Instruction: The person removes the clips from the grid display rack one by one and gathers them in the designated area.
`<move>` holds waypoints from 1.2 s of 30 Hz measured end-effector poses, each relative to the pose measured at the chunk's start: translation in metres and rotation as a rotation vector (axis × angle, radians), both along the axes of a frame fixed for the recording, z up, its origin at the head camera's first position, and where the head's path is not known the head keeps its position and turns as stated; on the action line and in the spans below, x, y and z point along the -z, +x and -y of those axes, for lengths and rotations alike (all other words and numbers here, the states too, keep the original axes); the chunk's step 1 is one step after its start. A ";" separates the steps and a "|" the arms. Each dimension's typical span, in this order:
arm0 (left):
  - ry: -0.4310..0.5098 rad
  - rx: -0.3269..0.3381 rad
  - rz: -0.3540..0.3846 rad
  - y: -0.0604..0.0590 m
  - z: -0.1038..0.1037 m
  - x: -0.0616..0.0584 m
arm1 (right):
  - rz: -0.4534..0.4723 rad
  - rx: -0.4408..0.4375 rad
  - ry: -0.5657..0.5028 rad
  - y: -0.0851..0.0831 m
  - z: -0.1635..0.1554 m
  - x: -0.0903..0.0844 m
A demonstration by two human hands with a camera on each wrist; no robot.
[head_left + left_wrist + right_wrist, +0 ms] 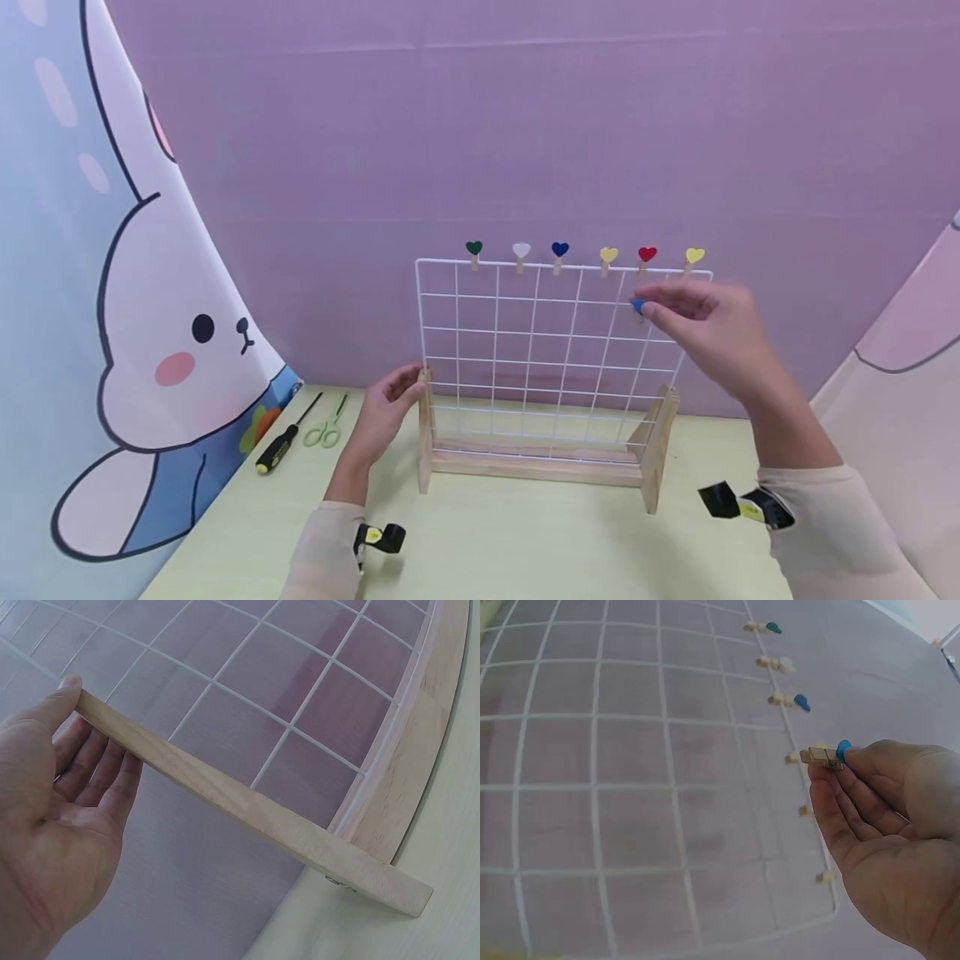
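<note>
A white wire grid (551, 350) stands upright in a wooden base (536, 465) on the pale green table. Several small wooden clips with coloured hearts (559, 250) sit along its top wire. My right hand (705, 321) pinches a wooden clip with a blue heart (825, 755) between thumb and fingertips, held in front of the grid's upper right part. My left hand (390, 400) steadies the left wooden upright (225, 795), thumb tip on its top end and fingers straight behind it.
A black-handled screwdriver (283, 437) and green scissors (327, 425) lie on the table (525, 542) at the left. A purple backdrop stands behind the grid, and a cartoon rabbit panel (150, 333) closes the left side.
</note>
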State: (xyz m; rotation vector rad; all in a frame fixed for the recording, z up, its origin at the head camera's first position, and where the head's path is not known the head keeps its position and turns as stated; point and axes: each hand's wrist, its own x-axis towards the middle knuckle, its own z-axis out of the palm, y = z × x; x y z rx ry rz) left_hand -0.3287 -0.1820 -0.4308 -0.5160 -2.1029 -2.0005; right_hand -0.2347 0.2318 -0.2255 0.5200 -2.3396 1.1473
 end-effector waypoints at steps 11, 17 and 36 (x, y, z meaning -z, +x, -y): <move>-0.003 0.000 0.005 0.001 0.001 -0.002 | 0.072 0.060 0.019 0.012 -0.040 0.051; -0.009 0.002 -0.008 0.000 0.000 0.000 | 0.105 0.086 0.006 0.014 -0.060 0.077; 0.002 -0.007 -0.012 0.000 -0.001 0.000 | 0.216 0.154 -0.020 0.022 -0.106 0.160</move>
